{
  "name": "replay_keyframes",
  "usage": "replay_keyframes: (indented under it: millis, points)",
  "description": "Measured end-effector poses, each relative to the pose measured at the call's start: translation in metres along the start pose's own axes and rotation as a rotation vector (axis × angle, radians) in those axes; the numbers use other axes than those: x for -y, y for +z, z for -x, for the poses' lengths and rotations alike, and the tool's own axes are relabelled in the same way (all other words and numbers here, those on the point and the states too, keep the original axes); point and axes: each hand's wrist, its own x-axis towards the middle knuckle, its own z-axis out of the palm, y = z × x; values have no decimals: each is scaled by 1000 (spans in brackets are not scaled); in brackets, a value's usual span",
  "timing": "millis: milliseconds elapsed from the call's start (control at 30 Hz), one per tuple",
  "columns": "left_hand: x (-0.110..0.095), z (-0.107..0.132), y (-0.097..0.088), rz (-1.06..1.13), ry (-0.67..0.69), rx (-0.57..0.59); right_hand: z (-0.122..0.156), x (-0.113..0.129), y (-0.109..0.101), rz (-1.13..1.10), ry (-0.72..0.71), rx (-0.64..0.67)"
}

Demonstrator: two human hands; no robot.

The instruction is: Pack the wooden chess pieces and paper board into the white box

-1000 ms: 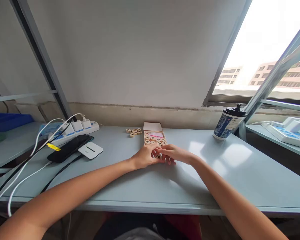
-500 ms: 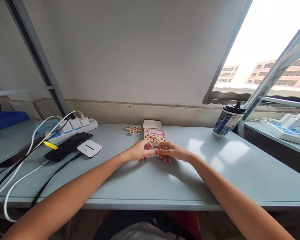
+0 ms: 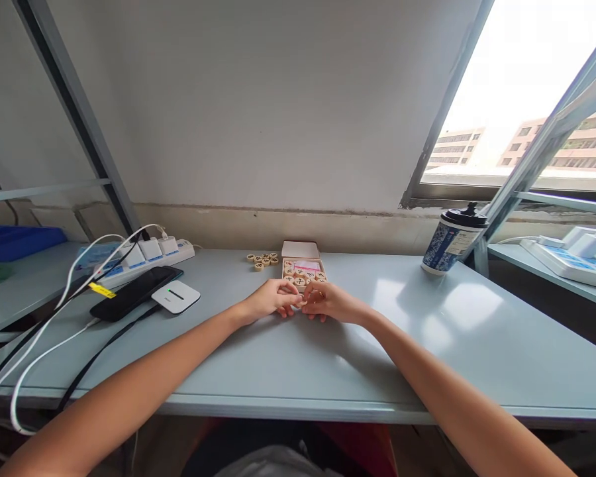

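Note:
Between my fingertips is a round wooden Chinese chess piece (image 3: 301,301), just in front of an open box (image 3: 300,250). My left hand (image 3: 274,298) pinches it from the left, and my right hand (image 3: 330,302) grips its other side. Partly hidden by my fingers, the box holds several chess pieces (image 3: 299,281) with dark characters and something pink and white at the back. Its lid stands raised at the rear. To the left of the box, several loose chess pieces (image 3: 262,260) lie in a small cluster on the desk.
A lidded paper cup (image 3: 451,242) stands at the right. On the left are a black phone (image 3: 134,295), a white device (image 3: 176,297), and a power strip (image 3: 153,255) with chargers and trailing cables (image 3: 34,338). The grey desk (image 3: 298,371) ends close to me; a wall rises behind.
My hands have come slightly closer together around the chess piece, which now appears tilted up between the fingertips. The view has shifted a little.

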Motion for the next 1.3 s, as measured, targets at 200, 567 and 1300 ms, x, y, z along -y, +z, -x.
replay_keyframes:
  millis: [200,567,1300]
  points:
    - [4,-2,4,15,32,-22,2,2,-3,21,12,-49]
    - [6,-2,1,-2,100,-15,0,2,0,299,-90,-220]
    - [1,2,-9,-766,195,-431,-43,-9,-57,672,26,-448]
